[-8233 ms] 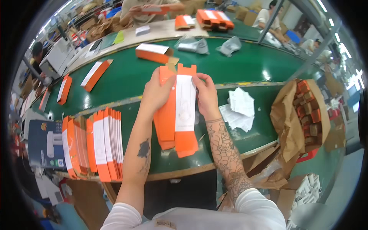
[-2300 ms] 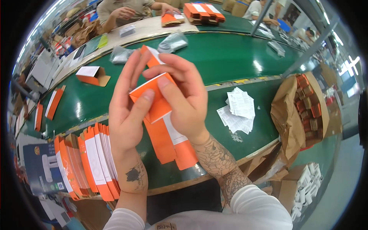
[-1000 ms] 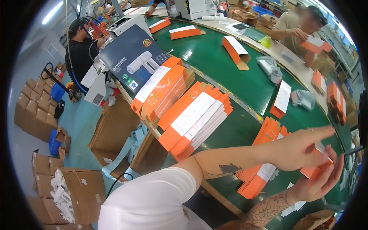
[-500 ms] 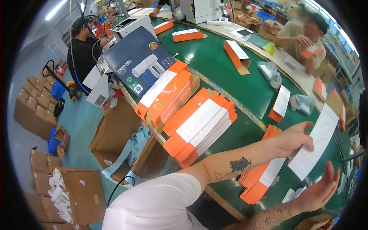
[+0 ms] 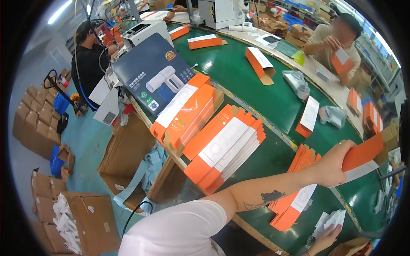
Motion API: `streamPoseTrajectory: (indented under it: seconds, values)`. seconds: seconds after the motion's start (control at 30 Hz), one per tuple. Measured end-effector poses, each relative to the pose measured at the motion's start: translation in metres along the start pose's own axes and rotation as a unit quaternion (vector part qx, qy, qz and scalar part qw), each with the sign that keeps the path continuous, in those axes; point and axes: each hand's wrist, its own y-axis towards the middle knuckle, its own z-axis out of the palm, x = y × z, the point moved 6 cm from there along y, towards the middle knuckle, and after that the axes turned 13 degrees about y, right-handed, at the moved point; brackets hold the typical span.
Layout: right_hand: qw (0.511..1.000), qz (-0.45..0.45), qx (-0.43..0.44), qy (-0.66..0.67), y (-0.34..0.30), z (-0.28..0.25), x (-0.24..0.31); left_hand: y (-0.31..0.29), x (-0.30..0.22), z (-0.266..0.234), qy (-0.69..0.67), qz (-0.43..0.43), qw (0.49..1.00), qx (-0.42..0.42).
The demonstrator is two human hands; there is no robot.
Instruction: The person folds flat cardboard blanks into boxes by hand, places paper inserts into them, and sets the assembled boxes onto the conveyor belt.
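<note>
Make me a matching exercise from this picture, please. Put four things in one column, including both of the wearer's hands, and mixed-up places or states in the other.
Things:
1. bare left hand
2. bare right hand
3. dark blue rectangular box
4. light blue fabric-like strips

Places or states:
A. inside an open brown cardboard carton
B. fingers at loose white paper sheets
C. shows a picture of a white device
D. holding an orange-and-white cardboard box

Pairs: 1-D, 2-B, 3-C, 4-A.
</note>
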Motion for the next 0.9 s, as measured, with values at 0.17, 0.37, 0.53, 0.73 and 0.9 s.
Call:
streamPoseTrajectory:
  seconds: [0.17,0.37,0.53,0.73,0.9]
  values:
    - [0.994,0.003,0.002,0.107,0.014,0.003,-0.01,0.0,0.006,-0.003,0.034,0.015,0.999,-0.005]
    - [0.971,-0.075,-0.19,0.121,0.031,-0.088,0.103,0.004,0.011,-0.005,0.056,-0.018,0.998,0.004]
    - [0.912,0.074,-0.214,0.343,0.063,-0.09,0.084,0.003,0.009,-0.011,0.113,-0.01,0.993,0.014]
    - [0.817,0.08,-0.266,0.506,0.081,-0.1,0.172,0.001,0.029,-0.015,0.248,-0.019,0.967,0.063]
    - [0.809,0.112,-0.235,0.526,0.091,-0.088,0.209,0.002,0.036,-0.021,0.32,-0.04,0.94,0.112]
